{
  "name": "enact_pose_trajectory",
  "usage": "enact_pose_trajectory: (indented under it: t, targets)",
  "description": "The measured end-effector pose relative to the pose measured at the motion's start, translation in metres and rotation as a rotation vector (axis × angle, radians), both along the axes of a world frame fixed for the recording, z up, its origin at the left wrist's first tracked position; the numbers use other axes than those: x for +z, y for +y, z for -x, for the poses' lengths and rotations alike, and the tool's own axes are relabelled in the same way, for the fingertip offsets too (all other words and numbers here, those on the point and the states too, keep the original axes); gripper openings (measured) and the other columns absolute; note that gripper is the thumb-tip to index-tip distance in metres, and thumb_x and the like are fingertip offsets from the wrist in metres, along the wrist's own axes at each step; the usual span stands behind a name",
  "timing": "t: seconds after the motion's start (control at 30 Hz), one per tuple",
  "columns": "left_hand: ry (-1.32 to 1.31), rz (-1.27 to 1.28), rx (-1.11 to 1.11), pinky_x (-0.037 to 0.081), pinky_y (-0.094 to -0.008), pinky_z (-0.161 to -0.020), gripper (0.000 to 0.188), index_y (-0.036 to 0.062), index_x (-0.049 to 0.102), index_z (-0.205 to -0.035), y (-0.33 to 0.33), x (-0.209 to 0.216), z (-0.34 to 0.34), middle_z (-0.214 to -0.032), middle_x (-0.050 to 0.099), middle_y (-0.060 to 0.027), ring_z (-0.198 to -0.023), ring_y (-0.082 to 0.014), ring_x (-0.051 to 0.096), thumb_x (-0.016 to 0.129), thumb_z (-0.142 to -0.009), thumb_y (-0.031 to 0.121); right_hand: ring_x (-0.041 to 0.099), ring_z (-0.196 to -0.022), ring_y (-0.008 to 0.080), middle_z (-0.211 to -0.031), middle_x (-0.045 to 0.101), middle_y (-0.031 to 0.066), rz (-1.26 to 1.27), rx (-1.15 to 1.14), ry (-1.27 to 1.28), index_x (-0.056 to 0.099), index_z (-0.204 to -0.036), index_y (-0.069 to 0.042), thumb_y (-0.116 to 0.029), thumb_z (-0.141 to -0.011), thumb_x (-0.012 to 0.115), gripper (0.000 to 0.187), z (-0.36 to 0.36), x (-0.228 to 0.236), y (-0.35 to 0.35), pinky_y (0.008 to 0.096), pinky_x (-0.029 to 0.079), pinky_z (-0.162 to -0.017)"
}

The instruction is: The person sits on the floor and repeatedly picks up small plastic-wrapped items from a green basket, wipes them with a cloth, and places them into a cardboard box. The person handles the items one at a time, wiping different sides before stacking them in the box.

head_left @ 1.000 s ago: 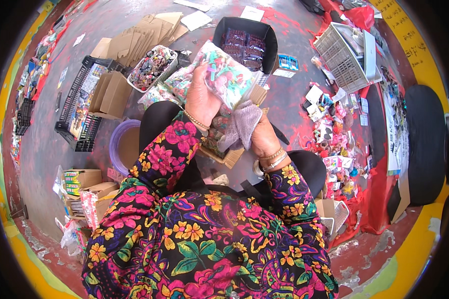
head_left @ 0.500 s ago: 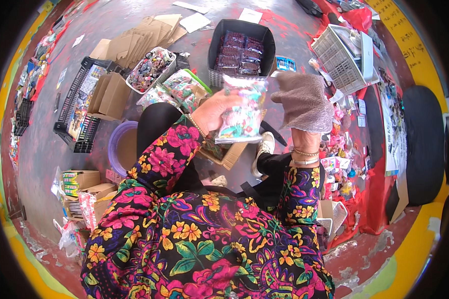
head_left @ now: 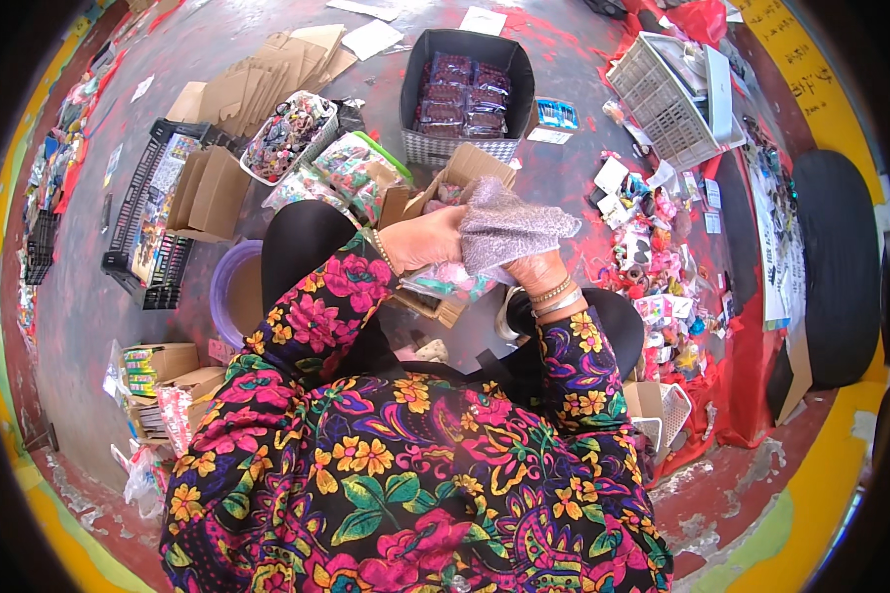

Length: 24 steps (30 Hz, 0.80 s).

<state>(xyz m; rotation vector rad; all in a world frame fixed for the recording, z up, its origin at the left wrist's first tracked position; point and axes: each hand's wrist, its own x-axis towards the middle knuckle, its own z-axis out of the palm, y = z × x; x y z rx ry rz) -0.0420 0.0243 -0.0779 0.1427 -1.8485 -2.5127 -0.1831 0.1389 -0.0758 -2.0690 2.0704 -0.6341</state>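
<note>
My left hand [head_left: 420,241] grips a clear plastic bag [head_left: 457,283] with colourful contents, held above my lap. Its fingertips are hidden behind a grey-purple cloth [head_left: 509,225]. Draped over the fingers of my right hand [head_left: 540,273], the cloth lies against the upper part of the bag. Only the wrist and heel of that hand show clearly. Below and beyond the bag, an open cardboard box [head_left: 487,166] stands between my knees, partly covered by my hands and the cloth.
A dark bin [head_left: 417,146] of packed goods stands ahead. To the left are a basket of small items [head_left: 292,133], bagged goods [head_left: 358,168], a black crate [head_left: 132,212] and a purple bucket [head_left: 221,306]. A grey crate [head_left: 663,109] and scattered small goods [head_left: 653,252] lie right.
My right hand has brought the cloth leftward onto the bag. My left hand has lowered the bag slightly, and the cloth now covers its top part.
</note>
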Motion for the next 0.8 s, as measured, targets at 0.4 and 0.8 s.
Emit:
enact_pose_trajectory:
  t: [0.4,0.8]
  targets:
    - [-0.018,-0.401,0.127,0.048,-0.0307,-0.085,0.051,-0.0019,0.044,-0.125,-0.012,0.000,0.007,-0.108,0.060,-0.0095,-0.093,-0.0167,0.062,0.061,-0.077,0.000,0.057,-0.100,0.0213,-0.114,0.057,0.0092,0.586,-0.305,-1.904,0.051,-0.116,-0.005,-0.023,-0.093,0.047,0.030,0.028,0.000,-0.003,0.0322,0.045,-0.089]
    - [0.063,-0.197,0.191,0.044,-0.0294,-0.090,0.056,0.0036,0.038,-0.129,0.006,-0.008,0.019,-0.117,0.052,-0.0049,-0.108,-0.0137,0.051,0.062,-0.078,-0.002,0.058,-0.090,0.0148,-0.102,0.060,0.0033,0.432,-0.279,-1.857,0.055,-0.110,-0.008,-0.019,-0.085,0.063,0.028,-0.008,-0.006,-0.016,0.0283,0.048,-0.079]
